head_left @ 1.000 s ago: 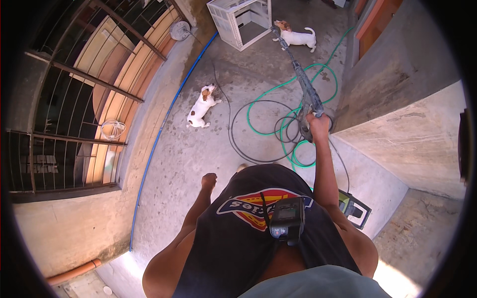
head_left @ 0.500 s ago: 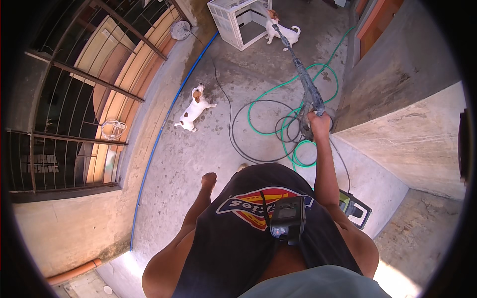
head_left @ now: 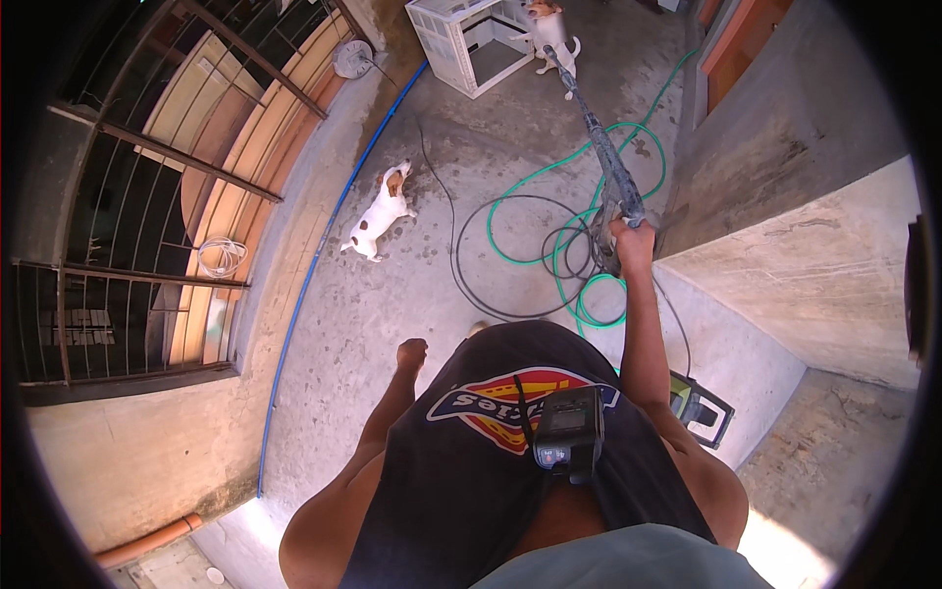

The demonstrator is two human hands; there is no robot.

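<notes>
up front, the right hand [head_left: 633,240] is wrapped tight around the grip of a spray lance [head_left: 601,152], arm stretched straight out. the lance runs away from the hand, its tip near a dog [head_left: 547,29] standing by a white crate [head_left: 469,41] at the far end of the yard. just below the hand a green hose [head_left: 579,285] lies in loose loops on the concrete floor [head_left: 392,294], tangled with a black hose [head_left: 471,275] that curls in a wide ring beside it. the left hand [head_left: 412,351] hangs low by the hip, curled into a fist with nothing in it. a second dog [head_left: 381,211], white with brown patches, stands well apart to the left, near a blue pipe [head_left: 324,236] running along the base of the barred wall. a concrete ledge [head_left: 785,255] rises right of the arm, and a small green-and-black machine [head_left: 699,407] sits on the floor beside the right elbow.
</notes>
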